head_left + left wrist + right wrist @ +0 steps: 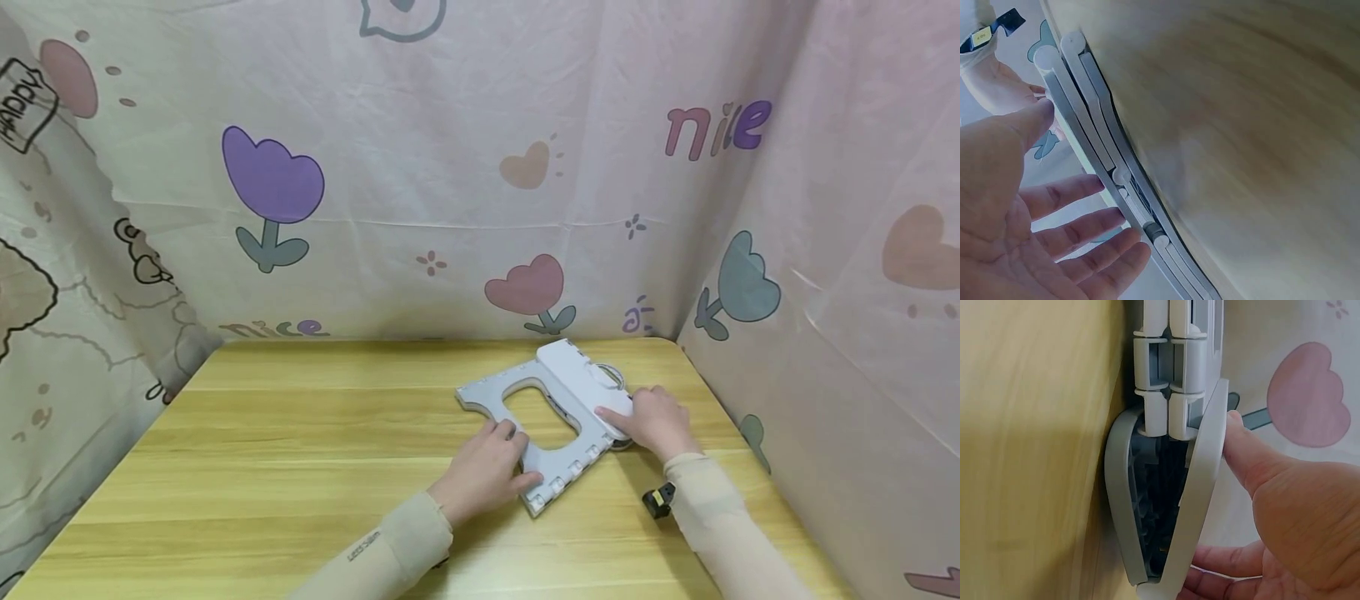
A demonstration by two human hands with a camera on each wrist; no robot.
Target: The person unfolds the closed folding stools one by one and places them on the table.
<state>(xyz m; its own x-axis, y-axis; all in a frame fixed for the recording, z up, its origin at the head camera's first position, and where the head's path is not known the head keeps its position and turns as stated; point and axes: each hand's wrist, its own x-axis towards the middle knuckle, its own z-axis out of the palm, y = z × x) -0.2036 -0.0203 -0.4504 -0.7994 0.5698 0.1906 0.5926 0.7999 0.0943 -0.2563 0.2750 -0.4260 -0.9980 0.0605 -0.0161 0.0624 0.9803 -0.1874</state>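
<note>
A grey and white folding step stool (545, 417) lies folded on the wooden table, with a large opening through its grey panel. My left hand (483, 468) rests on the grey panel's near-left edge; in the left wrist view its fingers (1079, 231) are nearly straight and touch the stool's side. At the stool's right end my right hand (658, 422) grips the white top panel (577, 379), thumb on its upper face and fingers curled at its outer edge. The right wrist view shows the two top halves (1200, 494) spread in a narrow V beside the hinges (1169, 365).
The wooden table (300, 442) reaches back to a printed cloth (420, 167) hung behind and at both sides. A thin looped handle (611, 375) stands out from the top panel's far side. A small black device (658, 500) is at the right sleeve.
</note>
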